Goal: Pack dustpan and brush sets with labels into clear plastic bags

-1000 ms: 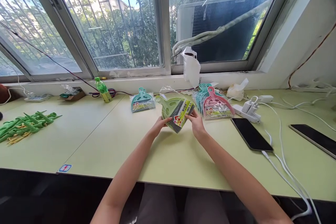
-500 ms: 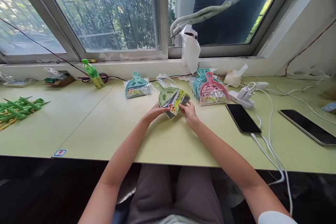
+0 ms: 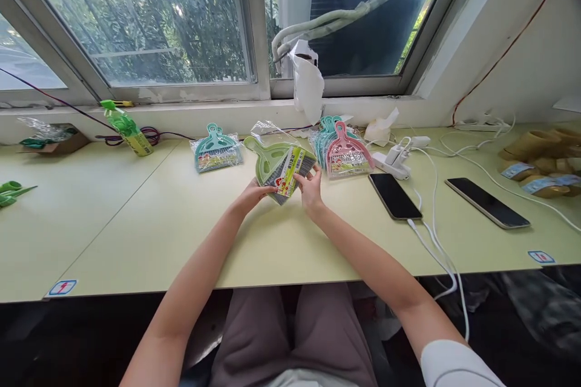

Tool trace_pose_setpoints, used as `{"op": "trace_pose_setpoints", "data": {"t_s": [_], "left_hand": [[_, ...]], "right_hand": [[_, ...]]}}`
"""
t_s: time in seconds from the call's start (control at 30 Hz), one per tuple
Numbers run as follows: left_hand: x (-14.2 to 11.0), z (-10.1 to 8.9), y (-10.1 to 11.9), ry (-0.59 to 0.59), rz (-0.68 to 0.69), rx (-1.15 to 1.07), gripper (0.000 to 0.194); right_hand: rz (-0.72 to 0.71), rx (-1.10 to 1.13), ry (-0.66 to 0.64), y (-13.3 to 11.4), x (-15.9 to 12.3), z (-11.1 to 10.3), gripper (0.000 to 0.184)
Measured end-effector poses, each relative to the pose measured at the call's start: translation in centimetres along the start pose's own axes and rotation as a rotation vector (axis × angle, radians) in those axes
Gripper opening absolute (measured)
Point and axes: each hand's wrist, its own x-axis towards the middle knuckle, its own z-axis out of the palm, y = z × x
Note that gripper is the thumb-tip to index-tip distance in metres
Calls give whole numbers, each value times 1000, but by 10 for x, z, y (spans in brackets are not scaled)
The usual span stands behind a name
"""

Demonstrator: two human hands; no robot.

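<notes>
A light green mini dustpan with a dark brush and a yellow label card (image 3: 280,164), half in a clear plastic bag, is held just above the pale green table (image 3: 181,224). My left hand (image 3: 252,194) grips its near left edge with fingers closed. My right hand (image 3: 310,186) pinches its right side by the label. A bagged teal dustpan set (image 3: 215,149) lies to the left. A stack of bagged sets with a pink one on top (image 3: 341,151) lies to the right.
Two phones (image 3: 394,195) (image 3: 486,201) lie to the right, with a power strip (image 3: 396,160) and white cables. Tape rolls (image 3: 540,157) sit far right. A green bottle (image 3: 128,129) and a small box (image 3: 49,139) stand by the window sill. Green plastic pieces (image 3: 11,192) lie far left.
The view has tilted down and swung right, so tape rolls appear at the right. Both hands keep hold of the green dustpan set, which has turned slightly.
</notes>
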Motion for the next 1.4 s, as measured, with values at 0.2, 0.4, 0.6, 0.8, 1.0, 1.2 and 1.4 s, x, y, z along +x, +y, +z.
{"op": "trace_pose_setpoints", "data": {"t_s": [0.2, 0.4, 0.6, 0.8, 1.0, 1.2, 1.4], "left_hand": [[-1, -6, 0, 3, -22, 23, 68], [2, -15, -5, -13, -59, 33, 58], [1, -9, -7, 28, -69, 11, 56], [7, -4, -5, 140, -164, -92, 63], [4, 5, -1, 211, -165, -119, 56], [0, 23, -11, 27, -250, -54, 53], [-2, 26, -12, -185, -240, -20, 59]], "right_hand": [[161, -30, -57, 10, 5, -2, 36], [235, -27, -155, 9, 11, -5, 31], [226, -2, -177, 5, 12, -3, 33], [218, 16, -109, 5, 10, -2, 32], [169, 69, -109, 11, 8, -2, 38], [148, 95, -70, 12, 20, -10, 41], [118, 106, -50, 13, 25, -13, 40]]}}
